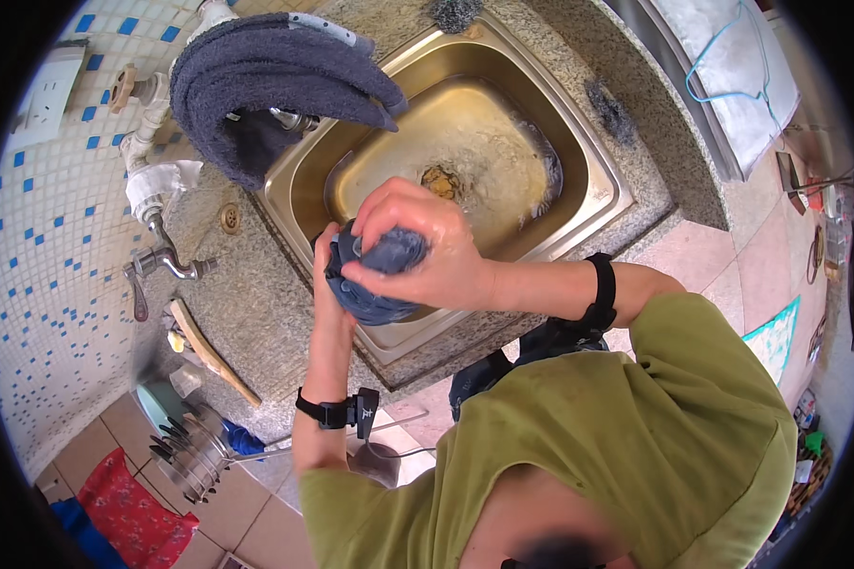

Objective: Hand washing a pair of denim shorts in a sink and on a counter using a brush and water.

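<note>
Both hands hold a bunched blue-grey cloth [371, 299] over the near left rim of a stainless steel sink [427, 321]. My left hand [327, 274] cups its left side, with part of the fingers hidden behind the fabric. From the right, my right hand [430, 245] grips the upper part, the fingers curled around it. Shallow water [484, 135] lies in the basin, over a drain strainer [440, 182]. A dark grey towel [277, 78] drapes over the tap fittings at the upper left of the sink.
A wall tap [160, 259] and a wooden stick [210, 352] are on the left of the granite counter [256, 313]. Scouring pads sit at the sink's far edge [455, 13] and right side [610, 112]. A wire rack [192, 455] with dark-tipped rods stands at the lower left.
</note>
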Demonstrator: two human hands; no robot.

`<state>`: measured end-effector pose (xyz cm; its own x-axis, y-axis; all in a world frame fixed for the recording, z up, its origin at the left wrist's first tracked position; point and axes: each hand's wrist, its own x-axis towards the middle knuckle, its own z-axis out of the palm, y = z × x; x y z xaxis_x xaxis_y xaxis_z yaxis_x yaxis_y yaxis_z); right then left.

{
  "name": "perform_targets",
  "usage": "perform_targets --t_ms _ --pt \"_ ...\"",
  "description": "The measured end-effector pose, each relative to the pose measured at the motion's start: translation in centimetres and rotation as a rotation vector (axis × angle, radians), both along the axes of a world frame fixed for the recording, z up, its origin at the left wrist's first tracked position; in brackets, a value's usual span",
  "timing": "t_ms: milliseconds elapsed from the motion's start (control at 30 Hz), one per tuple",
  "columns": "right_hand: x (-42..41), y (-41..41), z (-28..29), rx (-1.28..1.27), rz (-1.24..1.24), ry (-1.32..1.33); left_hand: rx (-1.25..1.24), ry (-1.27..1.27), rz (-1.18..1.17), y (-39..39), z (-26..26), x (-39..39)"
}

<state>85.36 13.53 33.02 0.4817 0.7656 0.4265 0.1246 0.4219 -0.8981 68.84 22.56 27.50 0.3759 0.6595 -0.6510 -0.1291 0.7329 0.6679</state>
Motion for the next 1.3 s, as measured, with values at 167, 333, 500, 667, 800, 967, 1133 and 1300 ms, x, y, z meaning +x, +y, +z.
perform_targets --t_ms 167,333,500,667,800,967,1133,1300 --pt "-1.2 -0.7 1.3 0.116 0.123 -0.257 -0.111 -0.013 -0.169 1.0 0.3 0.6" --pt "-1.4 -1.0 0.7 0.148 0.170 -0.375 0.302 0.002 -0.573 -1.0 6.5 2.9" --pt "-1.5 -1.4 -0.5 0.150 0.258 -0.473 0.492 0.314 -0.572 -0.5 4.6 4.5" --pt "-1.6 -2.1 -1.2 0.158 0.311 -0.568 0.190 0.362 -0.535 1.4 0.1 5.4" --pt "-1.7 -2.6 -2.1 0.168 0.330 -0.658 0.287 0.436 -0.645 1.1 -0.6 6.5" --pt "-1.8 -3.4 -3.4 0.198 0.387 -0.711 0.407 0.449 -0.810 0.8 -1.6 7.6" --pt "-1.9 -3.9 -4.7 0.219 0.424 -0.740 0.547 0.503 -0.915 0.2 -2.4 8.4" --pt "-2.0 -4.1 -5.8 0.230 0.430 -0.791 0.629 0.509 -0.965 -0.2 -3.3 9.0"
